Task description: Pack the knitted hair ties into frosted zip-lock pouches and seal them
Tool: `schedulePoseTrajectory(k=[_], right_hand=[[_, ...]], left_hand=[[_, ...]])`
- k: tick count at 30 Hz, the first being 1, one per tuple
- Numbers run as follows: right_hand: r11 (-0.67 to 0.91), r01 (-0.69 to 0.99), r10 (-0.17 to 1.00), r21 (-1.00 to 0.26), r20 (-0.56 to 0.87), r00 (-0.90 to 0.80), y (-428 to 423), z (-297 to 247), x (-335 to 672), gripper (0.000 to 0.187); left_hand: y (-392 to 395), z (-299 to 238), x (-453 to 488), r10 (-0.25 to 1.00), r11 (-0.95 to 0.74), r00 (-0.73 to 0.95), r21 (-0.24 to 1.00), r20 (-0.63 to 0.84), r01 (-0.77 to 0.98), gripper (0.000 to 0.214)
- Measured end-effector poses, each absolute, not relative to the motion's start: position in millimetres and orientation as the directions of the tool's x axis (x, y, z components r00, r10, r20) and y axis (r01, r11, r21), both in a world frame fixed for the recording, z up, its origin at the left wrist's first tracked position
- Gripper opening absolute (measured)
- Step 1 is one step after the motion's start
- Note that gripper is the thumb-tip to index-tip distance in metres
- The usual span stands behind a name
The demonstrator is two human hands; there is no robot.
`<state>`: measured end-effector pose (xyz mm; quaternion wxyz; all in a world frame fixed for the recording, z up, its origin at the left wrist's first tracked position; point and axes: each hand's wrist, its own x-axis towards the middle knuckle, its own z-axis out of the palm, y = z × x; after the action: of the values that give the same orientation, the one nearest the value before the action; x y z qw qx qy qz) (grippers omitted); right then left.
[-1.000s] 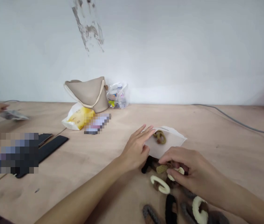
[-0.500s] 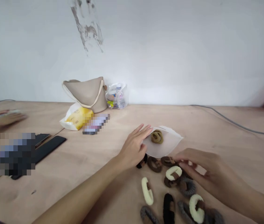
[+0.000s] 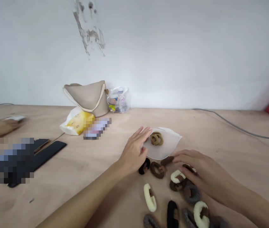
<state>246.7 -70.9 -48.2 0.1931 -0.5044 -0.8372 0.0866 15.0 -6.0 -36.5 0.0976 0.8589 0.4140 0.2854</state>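
Observation:
My left hand (image 3: 133, 152) lies along the left side of a translucent white pouch (image 3: 169, 139), fingers stretched out and thumb apart. Olive-brown hair ties (image 3: 156, 138) sit at the pouch. My right hand (image 3: 198, 166) is low over the table; its fingertips touch a dark brown hair tie (image 3: 167, 161) by the pouch's near edge, with the thumb held apart. Around the hands lie another brown hair tie (image 3: 157, 170), a black one (image 3: 144, 166), a cream one (image 3: 150, 198), a grey one (image 3: 191, 193) and several more.
At the back stand a beige bag (image 3: 89, 96) and a clear plastic bag (image 3: 118, 99). A yellow-white tissue pack (image 3: 77, 122) and a blurred-out phone (image 3: 97, 128) lie before them. Another person's hand (image 3: 3, 128) moves at left. A grey cable (image 3: 234, 125) runs right.
The brown hair tie at my right fingertips has turned and shifted slightly left. The pouch has slid slightly left; my right hand has moved a little left too. My left hand stays at the pouch.

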Motion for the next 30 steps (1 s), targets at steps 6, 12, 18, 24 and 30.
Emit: schedulePoseTrajectory(k=[6,12,18,24,30], right_hand=[[0.508,0.813,0.861,-0.284,0.186,-0.473,-54,-53,238,0.036],[0.47,0.728,0.856,-0.499,0.461,-0.236,-53,-34,225,0.007],[0.399,0.704,0.9,-0.588,0.399,-0.177,-55,-38,253,0.01],[0.408,0.713,0.902,-0.57,0.13,-0.412,-80,-58,285,0.026],[0.363,0.762,0.92,-0.536,0.074,-0.386,-88,-53,283,0.027]], left_hand=[[-5,-34,13,0.802,-0.59,0.444,0.41,0.399,0.696,0.067],[-9,-30,13,0.814,-0.579,0.46,0.444,0.354,0.683,0.068],[-13,-27,14,0.819,-0.574,0.469,0.469,0.331,0.672,0.069],[-12,-28,16,0.822,-0.57,0.466,0.484,0.328,0.664,0.07],[-11,-30,16,0.811,-0.585,0.483,0.477,0.331,0.656,0.07]])
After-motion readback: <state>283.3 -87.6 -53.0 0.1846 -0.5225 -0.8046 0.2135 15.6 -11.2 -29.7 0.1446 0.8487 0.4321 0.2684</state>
